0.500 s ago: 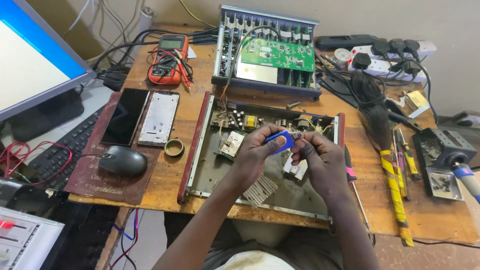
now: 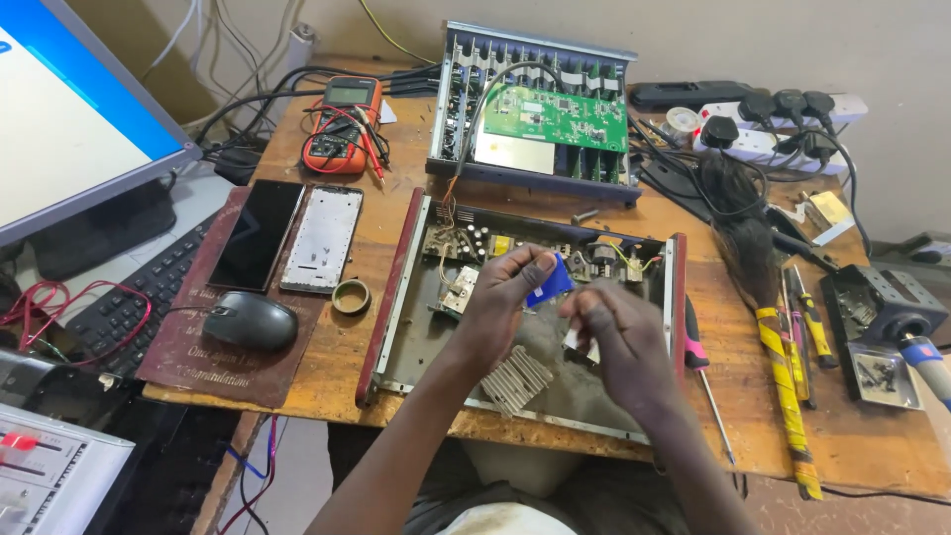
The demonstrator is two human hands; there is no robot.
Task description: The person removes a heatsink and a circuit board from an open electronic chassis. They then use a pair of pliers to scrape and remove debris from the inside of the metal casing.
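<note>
- The left hand (image 2: pixel 500 302) pinches a small blue flat object (image 2: pixel 548 282) between thumb and fingers, held above an opened metal chassis (image 2: pixel 416 337); part of the blue piece is hidden by the fingers, so its full shape cannot be told
- The right hand (image 2: pixel 616 337) hovers just beside and below the blue object with fingers curled inward; it is motion-blurred, and whether it grips anything cannot be told
- Under both hands the chassis shows a finned heat sink (image 2: pixel 515 378) near the left wrist and a strip of circuit parts beyond the fingertips; much of its floor is covered by the hands
- Beyond the hands stands a second open unit with a green circuit board (image 2: pixel 555 117)
- Right of the right hand lie a pink-handled screwdriver (image 2: pixel 698 349), a dark brush with a yellow-taped handle (image 2: pixel 763 287) and more tools; a blue-handled tool at the far right is cut off by the frame
- Left of the left hand sit a tape ring (image 2: pixel 351 295), a black mouse (image 2: pixel 250 321), a dark phone (image 2: pixel 257 234), a bare phone frame (image 2: pixel 321 239) and an orange multimeter (image 2: pixel 342 124)
- A monitor (image 2: pixel 69 129) at far left is cut off by the edge
</note>
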